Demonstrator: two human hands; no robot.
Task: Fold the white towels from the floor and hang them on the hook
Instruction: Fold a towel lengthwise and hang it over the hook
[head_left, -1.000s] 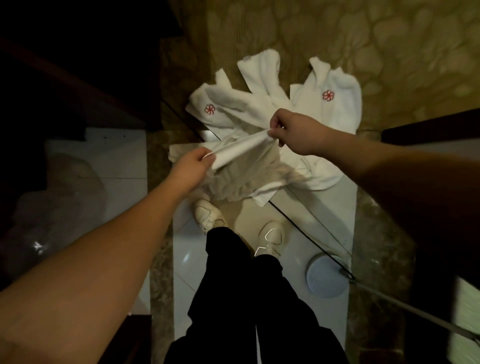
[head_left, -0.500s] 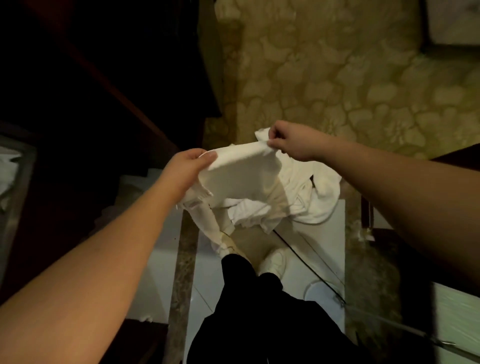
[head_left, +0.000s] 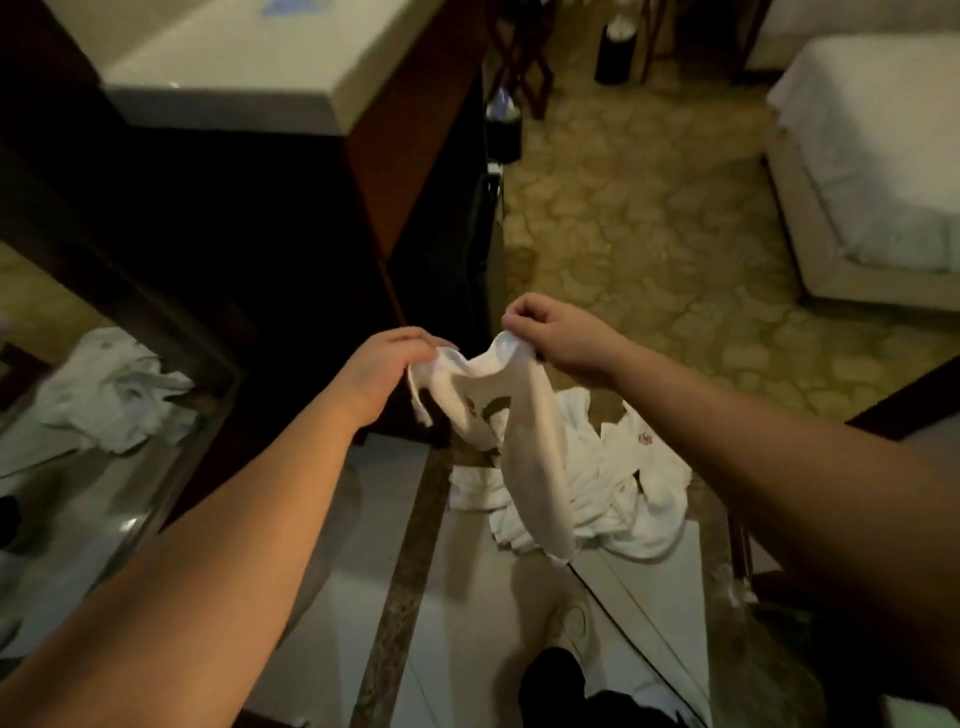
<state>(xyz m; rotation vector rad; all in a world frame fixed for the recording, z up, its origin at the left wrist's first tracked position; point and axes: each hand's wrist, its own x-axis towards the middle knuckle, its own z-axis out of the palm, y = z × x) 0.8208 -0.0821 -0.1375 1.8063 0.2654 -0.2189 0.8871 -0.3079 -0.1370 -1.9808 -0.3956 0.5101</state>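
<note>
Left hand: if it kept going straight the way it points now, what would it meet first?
Likely the right hand, which pinches the other end of the same towel. The left hand points across at it, the sagging towel edge between them. Depth is unclear.

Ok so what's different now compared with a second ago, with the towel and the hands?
The held towel has been lifted off the pile and now hangs clear of it, sagging between the hands instead of stretched taut. The view has tipped up, bringing a counter and bed into sight. Unchanged: left hand and right hand keep their grip on its top edge; the other towels stay on the floor.
</note>
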